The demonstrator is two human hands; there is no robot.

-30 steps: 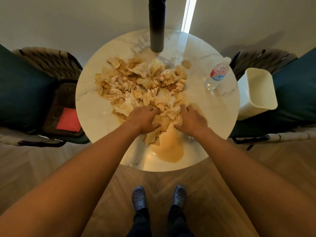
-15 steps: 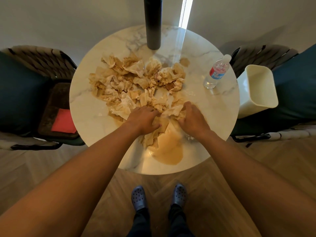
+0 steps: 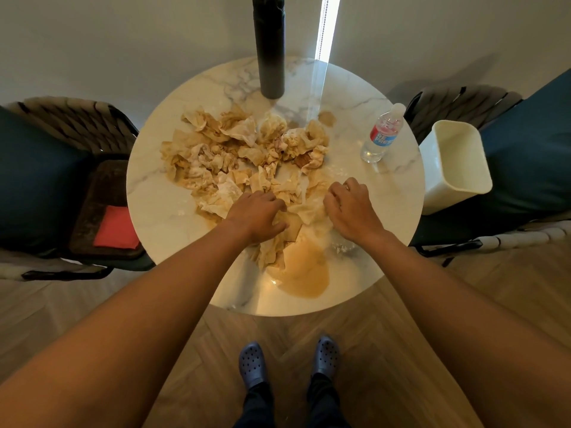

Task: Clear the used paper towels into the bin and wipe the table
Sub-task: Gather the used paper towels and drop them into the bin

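Gathering the soaked towels inward, both hands now curling where they lay flatter a second ago.

I see the round marble tabletop (image 3: 160,186) under a wide heap of stained paper towels (image 3: 234,156), with a brown puddle (image 3: 306,273) at the near edge, not yet wiped. The cream bin (image 3: 454,168) sits on the chair to my right, well apart from the heap. My left hand (image 3: 256,216) presses on the near towels, fingers bent into them; my right hand (image 3: 349,208) has drawn in from a flatter spread and now pinches a towel edge with curled fingers. I judge a first bundle is forming; nothing has reached the bin.
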